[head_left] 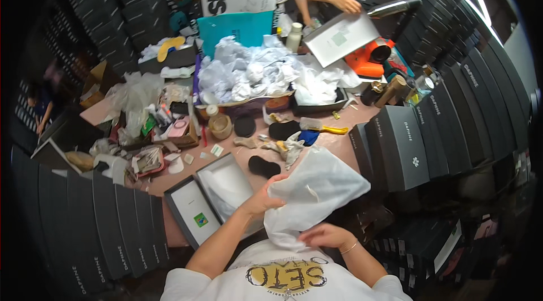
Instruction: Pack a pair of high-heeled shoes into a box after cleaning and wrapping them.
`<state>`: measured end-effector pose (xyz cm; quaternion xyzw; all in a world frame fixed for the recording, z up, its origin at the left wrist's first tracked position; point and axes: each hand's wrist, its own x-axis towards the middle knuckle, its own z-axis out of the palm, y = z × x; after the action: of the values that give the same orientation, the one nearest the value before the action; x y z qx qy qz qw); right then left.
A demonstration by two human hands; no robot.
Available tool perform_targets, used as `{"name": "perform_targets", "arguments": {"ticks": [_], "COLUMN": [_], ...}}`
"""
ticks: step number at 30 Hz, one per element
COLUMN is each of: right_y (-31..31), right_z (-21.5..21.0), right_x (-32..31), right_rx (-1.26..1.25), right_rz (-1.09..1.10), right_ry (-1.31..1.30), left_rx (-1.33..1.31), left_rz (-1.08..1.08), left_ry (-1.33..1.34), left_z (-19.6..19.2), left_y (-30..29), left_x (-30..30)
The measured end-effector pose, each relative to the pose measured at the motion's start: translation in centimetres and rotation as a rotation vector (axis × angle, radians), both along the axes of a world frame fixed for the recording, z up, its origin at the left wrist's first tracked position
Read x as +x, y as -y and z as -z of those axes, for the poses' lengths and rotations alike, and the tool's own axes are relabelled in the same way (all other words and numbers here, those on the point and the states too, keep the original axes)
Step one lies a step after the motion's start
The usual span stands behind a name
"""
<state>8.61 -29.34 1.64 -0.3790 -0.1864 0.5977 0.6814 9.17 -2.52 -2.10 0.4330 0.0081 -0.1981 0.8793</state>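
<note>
A white, translucent bag (pixel 319 185) hangs before my chest, its far corner pointing away to the right. My left hand (pixel 263 198) grips its left edge between thumb and fingers. At the bag's near edge is my right hand (pixel 329 237), its fingertips pinching the material. Whether anything lies inside the bag I cannot tell. To the left of it on the pink table (pixel 176 233) rests an open grey shoebox (pixel 226 159) with white paper in it. Its lid (pixel 182 196), inside up with a green sticker, lies alongside. A black insole-shaped pad (pixel 263 166) sits just beyond my left hand.
Stacked dark shoeboxes rise on the left (pixel 104 227) and right (pixel 407 143). Crumpled white paper (pixel 246 72) fills a box at the table's middle. Beyond it, a co-worker's hand (pixel 346 4) holds a white-lined box lid (pixel 342 38) near an orange tool (pixel 367 62). A yellow-handled brush (pixel 331 129) lies nearer.
</note>
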Motion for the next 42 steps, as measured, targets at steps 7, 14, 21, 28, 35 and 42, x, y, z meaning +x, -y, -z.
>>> {"name": "perform_targets", "arguments": {"ticks": [7,14,21,28,35,42], "right_y": [-3.7,-19.6,-21.4,-22.2,-16.3,-18.4], "right_z": [-0.9,5.0,9.2,10.6,3.4,10.3], "right_x": [0.2,1.1,0.9,2.2,2.7,4.8], "right_rx": [-0.285,-0.544,-0.605,-0.629,-0.371,-0.643], "right_rz": [0.31,0.17,0.201,-0.036,0.274,0.151], "right_ry": [0.24,1.251,1.602,1.859,0.884,1.169], "left_rx": [0.185,0.234,1.128,1.489,0.157,0.947], "left_rz": [-0.419,-0.924,-1.126,-0.667,-0.858,-0.686], "left_ry": [0.057,-0.395,-0.298,-0.213,-0.178,-0.118], "left_z": [-1.0,8.1,9.0,13.0,-2.4,6.7], "left_y": [-4.6,-4.4,-8.0,-8.6,-7.7,-7.4], "left_x": [-2.8,-7.2,-17.9,-20.1,-22.5,-17.3]}}
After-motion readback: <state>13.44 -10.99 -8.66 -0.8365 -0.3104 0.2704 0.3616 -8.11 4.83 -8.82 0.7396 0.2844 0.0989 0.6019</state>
